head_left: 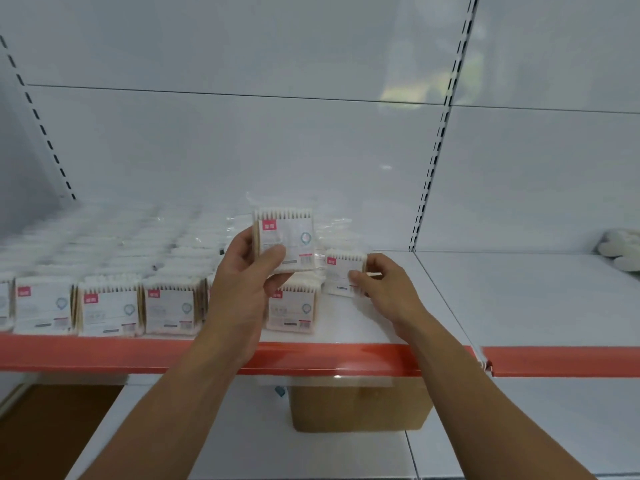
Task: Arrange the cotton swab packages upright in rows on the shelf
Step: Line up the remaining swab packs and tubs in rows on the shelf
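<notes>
The person is in the middle of the stocking job, at the open end of the display. The left hand (242,271) has its fingers and thumb curled round one cotton swab package (287,237) and holds it upright, label facing out, lifted clear of the shelf (433,299). Just beside it, the right hand (381,285) pinches a second package (341,271) by its edge. This one seems to be standing on the shelf board, though I cannot tell whether its bottom edge is fully down. Out past the left hand's far side the finished rows (110,306) run away in neat ranks, several deep, and one front package (294,310) stands directly below the raised one. Beyond the right hand the shelf board lies bare. Under both forearms, on the lower level, sits a cardboard box (360,407), which I take to be the supply. As I judge it, the step in hand is starting a fresh column with these two packs. The next move calls for squaring the right-hand pack against its neighbour so it stands without support. The left-hand pack must then come down beside or behind it, label forward. These thin packs look prone to tipping, so each release should be gentle.
</notes>
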Motion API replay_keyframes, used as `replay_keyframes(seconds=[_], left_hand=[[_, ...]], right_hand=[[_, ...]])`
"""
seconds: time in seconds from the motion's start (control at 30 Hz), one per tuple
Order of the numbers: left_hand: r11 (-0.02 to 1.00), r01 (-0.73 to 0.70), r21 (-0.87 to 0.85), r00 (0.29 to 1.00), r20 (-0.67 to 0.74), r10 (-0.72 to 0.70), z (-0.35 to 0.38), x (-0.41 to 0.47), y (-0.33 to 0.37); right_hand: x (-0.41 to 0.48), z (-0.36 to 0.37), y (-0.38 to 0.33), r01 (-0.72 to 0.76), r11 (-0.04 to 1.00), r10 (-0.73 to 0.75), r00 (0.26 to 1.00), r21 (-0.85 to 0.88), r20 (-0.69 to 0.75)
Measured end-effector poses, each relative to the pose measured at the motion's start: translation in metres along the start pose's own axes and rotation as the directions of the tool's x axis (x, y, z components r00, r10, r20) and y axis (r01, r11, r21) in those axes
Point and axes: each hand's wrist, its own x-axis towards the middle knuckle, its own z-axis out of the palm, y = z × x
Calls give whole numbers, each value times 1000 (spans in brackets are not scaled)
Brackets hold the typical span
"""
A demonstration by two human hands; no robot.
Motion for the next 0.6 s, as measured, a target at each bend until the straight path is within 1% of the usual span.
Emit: replay_keyframes(seconds=[0.13, 0.33, 0.47, 0.53, 0.6], left_hand=[[1000, -3, 5, 1000, 6, 3, -1, 0, 1], [1000, 2, 30, 1000, 28, -3, 2, 2, 0], [998, 23, 55, 998, 59, -26, 5, 3, -2], [998, 29, 64, 996, 82, -34, 7, 3, -3], [996, 31, 80, 994, 99, -39, 9, 4, -4]], right_hand=[[10, 6, 6, 9, 999, -10, 1000, -51, -14], [19, 12, 11, -32, 999, 31, 997, -10, -72], [14, 8, 8, -45, 998, 41, 997, -46, -71], [6, 3, 2, 9, 999, -16, 989, -49, -145], [-11, -3, -9, 100, 995, -94, 968, 14, -233]])
